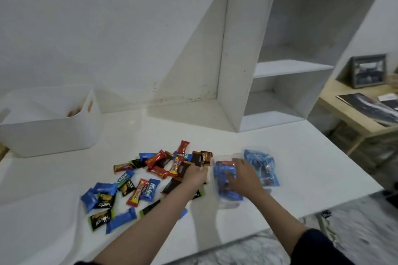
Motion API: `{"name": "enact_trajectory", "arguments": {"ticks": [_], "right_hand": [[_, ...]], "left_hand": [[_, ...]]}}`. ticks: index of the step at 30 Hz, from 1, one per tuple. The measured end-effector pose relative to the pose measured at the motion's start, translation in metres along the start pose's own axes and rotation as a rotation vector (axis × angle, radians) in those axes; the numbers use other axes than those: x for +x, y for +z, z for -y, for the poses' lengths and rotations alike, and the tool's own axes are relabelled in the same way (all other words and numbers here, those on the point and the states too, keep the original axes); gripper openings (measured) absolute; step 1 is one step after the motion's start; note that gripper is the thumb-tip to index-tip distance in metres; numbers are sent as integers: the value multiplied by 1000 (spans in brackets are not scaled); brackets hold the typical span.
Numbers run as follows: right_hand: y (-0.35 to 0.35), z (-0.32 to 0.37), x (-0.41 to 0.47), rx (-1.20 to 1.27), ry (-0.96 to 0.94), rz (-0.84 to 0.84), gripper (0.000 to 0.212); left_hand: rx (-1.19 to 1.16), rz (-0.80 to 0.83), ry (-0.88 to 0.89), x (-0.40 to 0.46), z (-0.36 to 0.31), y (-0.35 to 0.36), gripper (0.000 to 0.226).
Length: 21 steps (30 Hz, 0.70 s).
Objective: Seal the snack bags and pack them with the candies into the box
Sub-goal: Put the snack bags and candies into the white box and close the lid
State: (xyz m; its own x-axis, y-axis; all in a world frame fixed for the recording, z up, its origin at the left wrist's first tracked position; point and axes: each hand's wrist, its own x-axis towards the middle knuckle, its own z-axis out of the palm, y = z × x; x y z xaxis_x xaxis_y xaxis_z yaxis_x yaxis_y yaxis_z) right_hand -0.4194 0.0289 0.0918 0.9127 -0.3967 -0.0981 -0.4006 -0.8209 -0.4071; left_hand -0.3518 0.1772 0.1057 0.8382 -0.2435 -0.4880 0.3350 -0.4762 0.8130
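Observation:
Several wrapped candies (137,180) in blue, red, black and green lie scattered on the white table (301,168). A clear snack bag (223,180) filled with blue packets lies right of the pile, blurred by motion. My right hand (244,175) rests on top of it, its fingers curled over the bag's upper part. My left hand (195,175) is at the bag's left edge, over dark candies, fingertips hidden. A second clear bag (261,168) of blue packets lies just right of my right hand. The white box (47,133) stands at the far left.
A white shelf unit (269,66) stands at the back of the table. A wooden side table (355,112) with a picture frame (368,71) and magazines is at the right. The table's front edge runs diagonally above a patterned floor.

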Motion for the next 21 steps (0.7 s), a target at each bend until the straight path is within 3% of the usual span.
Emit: {"name": "enact_trajectory", "arguments": {"ticks": [2, 5, 7, 9, 11, 13, 17, 21], "right_hand": [[-2, -34, -5, 36, 141, -38, 47], [-4, -73, -5, 150, 396, -134, 54], [-4, -93, -1, 244, 518, -159, 53], [-5, -107, 5, 393, 612, -170, 59], [-3, -115, 11, 543, 690, -172, 65], [1, -123, 18, 592, 743, -184, 60], [5, -133, 28, 594, 782, -249, 36], [8, -142, 32, 611, 763, -290, 29]], "left_hand": [[17, 53, -59, 1, 11, 22, 27], [22, 90, -118, 8, 23, 45, 56], [37, 80, -139, 14, 26, 56, 63], [13, 75, -158, 22, 29, 67, 51], [-33, 45, -178, 26, 31, 75, 24], [-32, 9, -185, 30, 31, 80, 10], [-10, -25, -174, 38, 28, 84, 23], [23, -37, -177, 43, 27, 84, 22]]}}
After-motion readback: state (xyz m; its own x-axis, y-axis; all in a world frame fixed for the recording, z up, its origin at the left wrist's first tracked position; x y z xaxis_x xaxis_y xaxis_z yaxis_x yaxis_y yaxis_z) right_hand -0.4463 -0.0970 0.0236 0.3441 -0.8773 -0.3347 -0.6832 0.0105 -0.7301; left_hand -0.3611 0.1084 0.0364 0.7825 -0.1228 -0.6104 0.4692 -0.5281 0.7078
